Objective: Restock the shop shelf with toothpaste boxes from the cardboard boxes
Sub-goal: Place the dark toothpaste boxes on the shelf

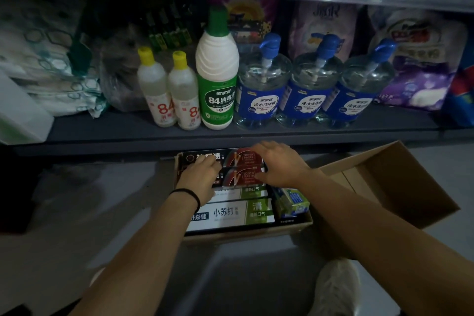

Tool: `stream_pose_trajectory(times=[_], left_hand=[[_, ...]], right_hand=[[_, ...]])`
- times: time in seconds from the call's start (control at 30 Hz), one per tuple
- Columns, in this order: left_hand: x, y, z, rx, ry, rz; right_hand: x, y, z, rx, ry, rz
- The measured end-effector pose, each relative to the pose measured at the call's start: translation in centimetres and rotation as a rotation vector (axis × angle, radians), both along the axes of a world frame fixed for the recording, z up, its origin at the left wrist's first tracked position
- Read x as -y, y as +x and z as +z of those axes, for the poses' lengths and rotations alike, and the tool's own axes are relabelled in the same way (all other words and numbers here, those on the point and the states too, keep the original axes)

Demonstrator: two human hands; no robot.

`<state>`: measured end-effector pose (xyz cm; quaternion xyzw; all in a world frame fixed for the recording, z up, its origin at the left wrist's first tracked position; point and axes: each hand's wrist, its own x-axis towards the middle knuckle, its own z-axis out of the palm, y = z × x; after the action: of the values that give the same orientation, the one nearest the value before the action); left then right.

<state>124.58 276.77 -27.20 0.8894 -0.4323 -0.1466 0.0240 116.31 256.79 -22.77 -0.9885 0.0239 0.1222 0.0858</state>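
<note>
An open cardboard box [302, 224] stands on the floor below the shelf, packed with toothpaste boxes. Two black-and-red toothpaste boxes [242, 160] lie at its far end, two white-and-green ones [230, 213] nearer me. My left hand [198, 174] rests on the left ends of the black boxes, fingers curled over them. My right hand [278, 163] lies over their right ends, fingers bent down around the edge. A small green-and-blue pack [293, 202] sits at the box's right side.
The dark shelf [115, 131] above holds yellow-capped bottles [168, 90], a green-labelled white bottle [218, 72], three blue pump bottles [307, 90] and bags behind. An open box flap [392, 182] stands to the right. A white shoe [336, 287] is on the grey floor.
</note>
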Motion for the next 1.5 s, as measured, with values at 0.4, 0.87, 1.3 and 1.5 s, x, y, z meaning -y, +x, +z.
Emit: stream_pose_trajectory(times=[0.4,0.87,1.3,1.5], left_hand=[[-0.3,-1.0,-0.2,-0.004,-0.023,0.065],[-0.2,-1.5,0.5,0.024,0.033,0.041],[-6.7,3.3,6.0,0.148,0.104,0.117],[-8.0,4.0,5.2,0.153,0.075,0.122]], right_hand=[[-0.3,-0.6,0.3,0.009,-0.039,0.034],[0.3,-0.5,0.0,0.044,-0.035,0.038],[-0.8,1.3,1.1,0.061,-0.047,0.026],[-2.5,3.1,-1.5,0.004,-0.064,0.05]])
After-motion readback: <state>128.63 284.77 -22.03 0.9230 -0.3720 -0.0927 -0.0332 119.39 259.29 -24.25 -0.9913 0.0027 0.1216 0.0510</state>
